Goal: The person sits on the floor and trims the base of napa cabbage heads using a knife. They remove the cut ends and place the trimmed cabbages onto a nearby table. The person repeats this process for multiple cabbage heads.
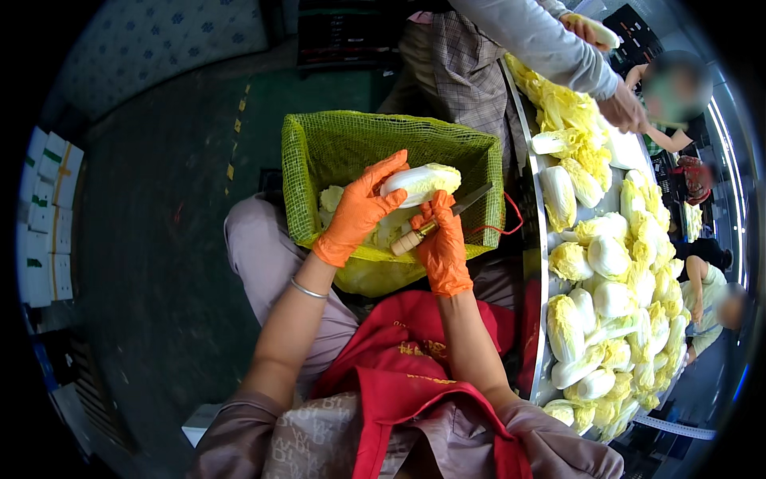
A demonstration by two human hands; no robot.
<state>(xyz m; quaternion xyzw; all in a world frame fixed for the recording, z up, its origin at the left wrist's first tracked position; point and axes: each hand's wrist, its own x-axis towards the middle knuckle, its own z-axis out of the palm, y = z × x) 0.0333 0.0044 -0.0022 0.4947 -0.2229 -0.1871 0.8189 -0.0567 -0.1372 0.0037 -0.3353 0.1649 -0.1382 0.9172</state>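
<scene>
My left hand (366,206), in an orange glove, grips the white base of a small napa cabbage (422,182). Its yellow leafy end points right. In my gloved right hand (444,245) is a knife (413,238) with a wooden handle and a brass-coloured collar; the blade slants up to the right, just below the cabbage. The right fingertips are close to the cabbage's underside; whether they touch it I cannot tell. Both hands are above a bin lined with yellow-green mesh (392,129), where pale cut leaves (386,233) lie. A red cord (514,218) loops over its right side.
A metal table (543,263) on the right bears many napa cabbages (610,257). At the upper right, a co-worker's sleeved arm (556,51) reaches across it, a cabbage in one hand. More people stand beyond the table. White boxes (51,221) are stacked at the far left.
</scene>
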